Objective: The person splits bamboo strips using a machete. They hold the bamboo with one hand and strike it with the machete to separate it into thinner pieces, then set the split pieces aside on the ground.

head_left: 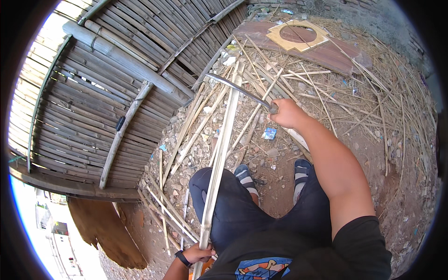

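Note:
A long split bamboo strip (223, 144) runs from beside my left hip, past my left thigh, to the ground ahead. My left hand (199, 253), with a dark watch on its wrist, is closed around its near end. My right hand (285, 113) grips the handle of a sickle-like curved blade (240, 89). The metal reaches leftward over the far part of the strip; whether it touches the bamboo I cannot tell. My sandalled feet (246, 179) stand apart on the dirt.
A bamboo slat wall (107, 116) rises on the left. Loose bamboo sticks (191, 135) litter the stony ground. Farther off lie a brown board (261, 35) and a yellowish frame with a round hole (275, 35). A blue wrapper (269, 134) rests near my feet. A brick wall (396, 28) stands behind.

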Action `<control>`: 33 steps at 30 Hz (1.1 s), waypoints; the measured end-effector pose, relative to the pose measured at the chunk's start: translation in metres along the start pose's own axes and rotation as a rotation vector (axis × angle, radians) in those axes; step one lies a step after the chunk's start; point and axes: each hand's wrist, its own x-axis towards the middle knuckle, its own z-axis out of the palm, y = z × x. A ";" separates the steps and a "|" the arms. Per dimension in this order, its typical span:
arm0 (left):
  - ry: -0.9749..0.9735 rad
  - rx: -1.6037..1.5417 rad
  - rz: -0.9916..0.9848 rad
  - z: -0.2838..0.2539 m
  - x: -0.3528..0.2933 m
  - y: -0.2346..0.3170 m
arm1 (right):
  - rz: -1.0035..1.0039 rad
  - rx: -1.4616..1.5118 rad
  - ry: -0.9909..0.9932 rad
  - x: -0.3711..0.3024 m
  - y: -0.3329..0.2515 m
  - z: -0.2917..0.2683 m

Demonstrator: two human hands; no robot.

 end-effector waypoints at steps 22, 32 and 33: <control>0.017 0.054 -0.006 0.002 0.003 -0.006 | -0.672 -0.550 -0.273 -0.045 -0.087 0.025; 0.100 0.014 -0.023 0.000 -0.012 -0.009 | 0.022 -0.121 0.050 -0.004 -0.021 -0.007; 0.075 0.035 -0.030 -0.004 -0.009 -0.011 | -0.045 -0.151 0.032 -0.009 -0.027 -0.006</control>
